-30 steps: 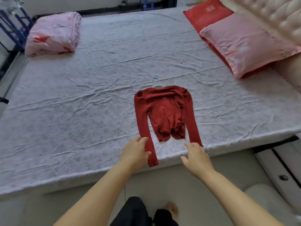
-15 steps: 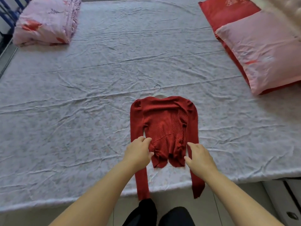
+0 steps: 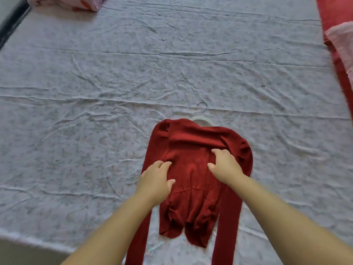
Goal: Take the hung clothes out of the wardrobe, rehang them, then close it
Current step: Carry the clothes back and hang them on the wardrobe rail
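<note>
A red ribbed long-sleeved sweater (image 3: 191, 148) lies flat on the bed, its sleeves trailing over the near edge. A white hanger (image 3: 202, 118) with a metal hook pokes out of its neck. My left hand (image 3: 155, 178) grips the left side of the sweater's body, fingers curled into the knit. Near the right shoulder, my right hand (image 3: 225, 165) clutches the fabric, which bunches into a fold above the fingers. The rest of the hanger is hidden inside the sweater.
A wrinkled pale floral sheet (image 3: 95, 111) covers the wide bed. Red and pink pillows (image 3: 340, 54) lie at the right edge, and a folded pink quilt (image 3: 76, 2) sits at the far left corner. The bed's near edge and floor (image 3: 28, 253) show lower left.
I have leaned in closer over the bed. Both hands moved up from the sleeve ends and hem onto the sweater's body, and the fabric near the right shoulder is now bunched.
</note>
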